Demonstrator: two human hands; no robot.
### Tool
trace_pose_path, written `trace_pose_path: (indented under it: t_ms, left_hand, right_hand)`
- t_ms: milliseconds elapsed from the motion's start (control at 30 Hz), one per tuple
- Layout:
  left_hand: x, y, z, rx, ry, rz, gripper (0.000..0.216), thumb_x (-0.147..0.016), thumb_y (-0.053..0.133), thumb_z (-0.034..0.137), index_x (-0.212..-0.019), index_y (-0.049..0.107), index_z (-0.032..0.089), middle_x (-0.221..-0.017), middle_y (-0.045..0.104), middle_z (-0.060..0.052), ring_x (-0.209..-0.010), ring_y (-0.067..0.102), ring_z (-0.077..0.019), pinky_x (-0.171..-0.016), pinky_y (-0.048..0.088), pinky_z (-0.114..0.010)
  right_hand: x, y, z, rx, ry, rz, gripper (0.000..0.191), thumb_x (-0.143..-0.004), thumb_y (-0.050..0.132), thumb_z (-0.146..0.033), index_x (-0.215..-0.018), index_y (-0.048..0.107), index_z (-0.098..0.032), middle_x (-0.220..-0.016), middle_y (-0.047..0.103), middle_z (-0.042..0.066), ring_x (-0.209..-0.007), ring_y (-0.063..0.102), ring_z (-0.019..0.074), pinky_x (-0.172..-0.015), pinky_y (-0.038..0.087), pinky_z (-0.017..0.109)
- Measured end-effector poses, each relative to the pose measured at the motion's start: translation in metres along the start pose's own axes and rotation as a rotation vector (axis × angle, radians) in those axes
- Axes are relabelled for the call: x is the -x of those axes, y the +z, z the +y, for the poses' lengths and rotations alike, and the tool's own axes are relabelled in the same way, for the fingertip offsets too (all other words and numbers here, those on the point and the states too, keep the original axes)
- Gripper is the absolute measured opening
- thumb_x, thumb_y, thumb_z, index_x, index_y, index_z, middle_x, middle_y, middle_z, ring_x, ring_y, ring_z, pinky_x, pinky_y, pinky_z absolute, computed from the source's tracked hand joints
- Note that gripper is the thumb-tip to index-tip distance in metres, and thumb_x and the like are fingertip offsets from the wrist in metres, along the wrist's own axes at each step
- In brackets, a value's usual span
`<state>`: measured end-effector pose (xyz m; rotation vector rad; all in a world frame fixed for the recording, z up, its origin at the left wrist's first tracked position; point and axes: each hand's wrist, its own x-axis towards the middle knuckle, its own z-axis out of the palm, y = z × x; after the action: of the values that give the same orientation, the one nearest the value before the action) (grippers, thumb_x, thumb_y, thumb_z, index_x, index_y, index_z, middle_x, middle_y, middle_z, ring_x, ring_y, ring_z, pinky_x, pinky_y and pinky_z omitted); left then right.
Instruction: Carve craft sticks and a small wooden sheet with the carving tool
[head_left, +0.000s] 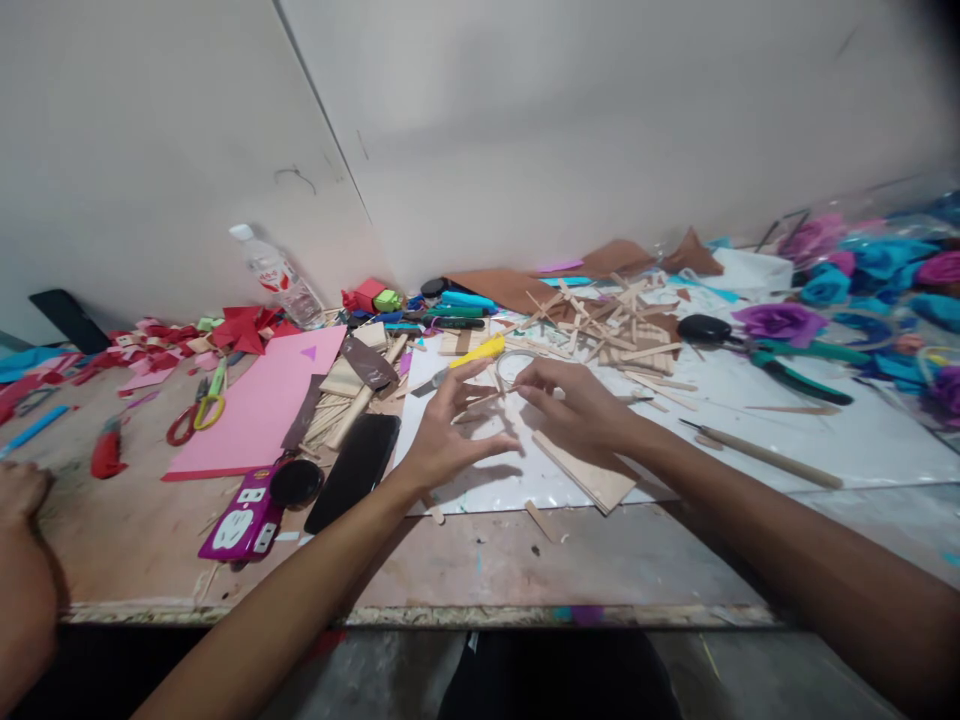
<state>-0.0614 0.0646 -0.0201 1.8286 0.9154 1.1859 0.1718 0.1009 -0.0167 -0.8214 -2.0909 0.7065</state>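
Note:
My left hand (446,430) hovers above the white sheet (465,487), its thumb and fingers spread apart. Opposite it, my right hand (566,405) has its thumb and fingers pinched together. A thin pale strip (508,402) shows between the two hands; I cannot make out whether the right fingers hold it. Just beyond the right fingertips is a clear round ring (516,360), perhaps a tape roll. Behind the left hand lies a yellow utility knife (480,350). A flat wooden piece (589,472) rests below the right hand.
Wooden sticks (622,320) pile up behind. Pliers (802,375) and a wooden-handled tool (772,455) lie right. To the left are a black phone (356,470), a purple device (244,515), scissors (208,405), pink paper (251,410) and a bottle (277,275). Another person's hand (22,490) rests far left.

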Motion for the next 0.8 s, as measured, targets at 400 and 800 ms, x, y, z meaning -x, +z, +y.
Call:
trace_pose_path:
  t_ms: [400,800]
  left_hand:
    - [-0.002,0.001,-0.004,0.014,-0.073,0.111,0.057,-0.088,0.081,0.034,-0.138,0.055,0.030,-0.146,0.060,-0.010,-0.114,0.069,-0.0234,-0.097,0.061,-0.043]
    - [-0.001,0.004,0.000,-0.063,-0.134,0.153,0.038,-0.095,0.070,0.037,-0.128,0.060,0.021,-0.109,0.072,-0.007,-0.083,0.073,-0.0159,-0.078,0.064,-0.033]
  right_hand:
    - [-0.003,-0.001,0.003,-0.459,0.209,-0.046,0.031,-0.105,0.054,-0.048,-0.088,0.052,-0.022,-0.077,0.057,0.000,-0.065,0.053,0.0132,-0.061,0.045,0.028]
    - [-0.016,-0.019,0.039,-0.202,0.280,0.277,0.037,-0.098,0.058,-0.053,-0.110,0.060,-0.018,-0.082,0.068,0.006,-0.072,0.064,0.0191,-0.064,0.051,0.032]
